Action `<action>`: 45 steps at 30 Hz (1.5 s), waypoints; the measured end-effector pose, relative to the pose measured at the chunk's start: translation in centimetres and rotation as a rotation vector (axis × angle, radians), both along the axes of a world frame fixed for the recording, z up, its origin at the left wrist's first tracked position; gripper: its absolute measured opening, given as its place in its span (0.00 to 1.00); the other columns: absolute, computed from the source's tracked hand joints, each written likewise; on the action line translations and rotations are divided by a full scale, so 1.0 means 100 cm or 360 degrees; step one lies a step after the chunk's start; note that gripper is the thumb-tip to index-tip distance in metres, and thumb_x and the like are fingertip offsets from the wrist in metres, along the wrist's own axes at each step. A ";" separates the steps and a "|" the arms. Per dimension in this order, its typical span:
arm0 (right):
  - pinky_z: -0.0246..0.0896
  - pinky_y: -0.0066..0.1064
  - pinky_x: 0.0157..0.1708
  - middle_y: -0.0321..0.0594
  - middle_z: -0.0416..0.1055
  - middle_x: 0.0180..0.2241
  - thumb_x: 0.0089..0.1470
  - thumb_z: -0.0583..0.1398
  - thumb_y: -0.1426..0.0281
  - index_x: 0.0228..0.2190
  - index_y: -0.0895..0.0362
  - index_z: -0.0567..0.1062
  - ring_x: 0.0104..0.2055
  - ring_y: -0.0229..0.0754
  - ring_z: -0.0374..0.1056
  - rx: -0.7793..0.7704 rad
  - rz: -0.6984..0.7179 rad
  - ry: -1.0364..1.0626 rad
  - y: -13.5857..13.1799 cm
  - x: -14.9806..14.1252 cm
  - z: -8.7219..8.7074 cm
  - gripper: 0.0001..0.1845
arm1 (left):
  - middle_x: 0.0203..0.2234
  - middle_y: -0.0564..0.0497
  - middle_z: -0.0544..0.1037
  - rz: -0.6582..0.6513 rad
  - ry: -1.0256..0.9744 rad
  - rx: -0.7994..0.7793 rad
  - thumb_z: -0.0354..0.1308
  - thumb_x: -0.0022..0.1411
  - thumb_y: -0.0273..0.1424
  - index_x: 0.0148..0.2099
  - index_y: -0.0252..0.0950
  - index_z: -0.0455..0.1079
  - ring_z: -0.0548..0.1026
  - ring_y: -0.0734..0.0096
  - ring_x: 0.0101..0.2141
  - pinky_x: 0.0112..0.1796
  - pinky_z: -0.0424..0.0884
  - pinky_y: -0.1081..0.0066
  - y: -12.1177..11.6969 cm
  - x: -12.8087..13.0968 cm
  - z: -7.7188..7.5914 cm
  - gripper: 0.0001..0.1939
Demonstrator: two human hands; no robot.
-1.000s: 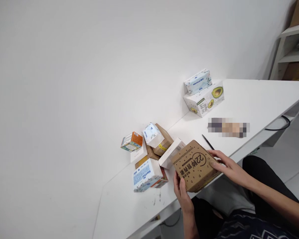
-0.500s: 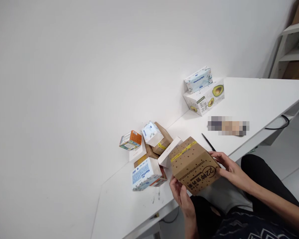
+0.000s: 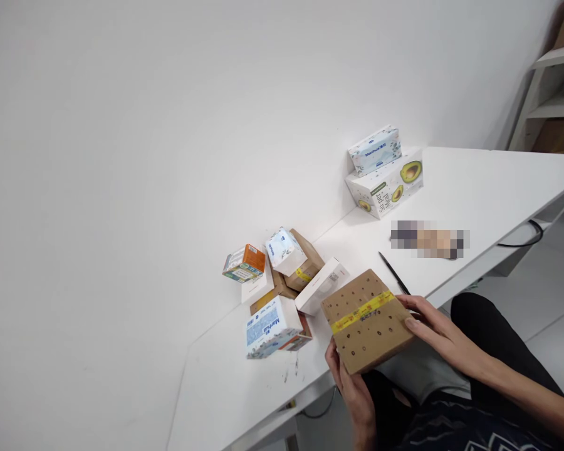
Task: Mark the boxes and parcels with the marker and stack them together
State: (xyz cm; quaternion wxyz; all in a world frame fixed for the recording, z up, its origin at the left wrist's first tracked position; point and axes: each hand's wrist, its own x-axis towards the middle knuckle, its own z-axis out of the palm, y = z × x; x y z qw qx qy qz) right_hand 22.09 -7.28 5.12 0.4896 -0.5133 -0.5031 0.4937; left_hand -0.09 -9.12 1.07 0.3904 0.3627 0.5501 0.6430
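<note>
A brown cardboard box (image 3: 371, 344) with dark spots and a strip of yellow tape is held between my two hands, over the table's front edge and my lap. My left hand (image 3: 350, 382) grips its near left side, with the fingertips partly hidden under the box. On the opposite side, my right hand (image 3: 432, 322) has its thumb at the box's top edge and its fingers around the far side. Just beyond the box lies a black pen (image 3: 393, 273). A slim white box (image 3: 323, 287) leans against the pile to its left.
The pile on the white table (image 3: 225, 382) includes a tissue pack (image 3: 272, 329), another tissue pack (image 3: 284, 250), an orange box (image 3: 245, 263) and brown cartons (image 3: 305, 263). Against the wall, a third tissue pack (image 3: 376, 152) tops an avocado-print box (image 3: 390, 185). A blurred flat item (image 3: 427, 239) lies nearby.
My hands have tilted the cardboard box, so the taped face now shows in place of the face with large printed characters. The pile and the other things stay put.
</note>
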 end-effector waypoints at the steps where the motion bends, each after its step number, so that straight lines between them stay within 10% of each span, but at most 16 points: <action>1: 0.60 0.42 0.56 0.44 0.67 0.57 0.56 0.55 0.52 0.52 0.50 0.69 0.57 0.53 0.64 -0.0031 -0.0038 0.0029 0.001 -0.001 -0.002 0.26 | 0.52 0.43 0.70 -0.0013 0.0076 0.0036 0.50 0.64 0.44 0.53 0.38 0.67 0.70 0.60 0.52 0.49 0.70 0.65 -0.002 -0.001 0.007 0.21; 8: 0.71 0.44 0.43 0.41 0.76 0.44 0.56 0.52 0.48 0.44 0.47 0.75 0.47 0.54 0.71 -0.0396 -0.0161 0.0693 0.009 -0.028 -0.051 0.24 | 0.51 0.43 0.73 -0.0248 0.1475 0.0612 0.54 0.62 0.30 0.49 0.40 0.73 0.67 0.55 0.56 0.54 0.65 0.55 0.004 -0.019 0.071 0.14; 12: 0.71 0.46 0.31 0.38 0.73 0.23 0.57 0.48 0.47 0.41 0.50 0.75 0.26 0.50 0.71 -0.0394 -0.0018 0.0338 0.008 -0.038 -0.066 0.26 | 0.47 0.45 0.77 -0.0225 0.1946 0.0804 0.60 0.57 0.27 0.48 0.42 0.73 0.69 0.54 0.54 0.52 0.65 0.53 0.018 -0.008 0.078 0.16; 20: 0.66 0.42 0.46 0.44 0.73 0.40 0.59 0.49 0.51 0.39 0.51 0.75 0.43 0.51 0.70 0.0029 -0.0268 -0.0255 0.008 -0.009 -0.022 0.23 | 0.48 0.44 0.74 -0.0282 0.1919 0.0819 0.61 0.57 0.25 0.48 0.42 0.73 0.66 0.54 0.55 0.51 0.66 0.55 0.022 0.011 0.075 0.16; 26: 0.65 0.43 0.48 0.45 0.70 0.47 0.60 0.49 0.51 0.51 0.49 0.68 0.48 0.51 0.67 0.0029 -0.0133 -0.0190 0.011 -0.008 0.003 0.24 | 0.50 0.45 0.68 0.0115 0.0915 0.0642 0.51 0.65 0.31 0.51 0.40 0.66 0.67 0.60 0.53 0.51 0.68 0.60 0.019 -0.002 0.051 0.13; 30: 0.63 0.45 0.52 0.46 0.64 0.56 0.59 0.53 0.53 0.55 0.47 0.64 0.53 0.52 0.65 0.0039 0.0100 -0.0078 0.010 -0.018 0.007 0.25 | 0.54 0.42 0.68 0.0030 0.0620 0.0383 0.47 0.67 0.38 0.55 0.38 0.65 0.66 0.57 0.55 0.51 0.68 0.60 0.015 -0.001 0.043 0.18; 36: 0.66 0.46 0.52 0.43 0.68 0.55 0.59 0.50 0.50 0.48 0.48 0.70 0.57 0.54 0.64 -0.0281 -0.0074 0.0568 0.013 -0.032 -0.023 0.23 | 0.56 0.40 0.68 -0.0298 0.1335 0.0777 0.55 0.62 0.31 0.58 0.40 0.64 0.65 0.52 0.58 0.55 0.65 0.53 0.016 0.010 0.072 0.21; 45: 0.73 0.45 0.33 0.41 0.76 0.28 0.53 0.54 0.47 0.42 0.53 0.76 0.29 0.50 0.73 -0.0385 -0.0202 0.0578 0.022 -0.026 -0.050 0.26 | 0.54 0.43 0.72 -0.0580 0.2157 0.0720 0.58 0.59 0.24 0.59 0.44 0.65 0.68 0.49 0.56 0.51 0.67 0.47 0.040 0.037 0.088 0.26</action>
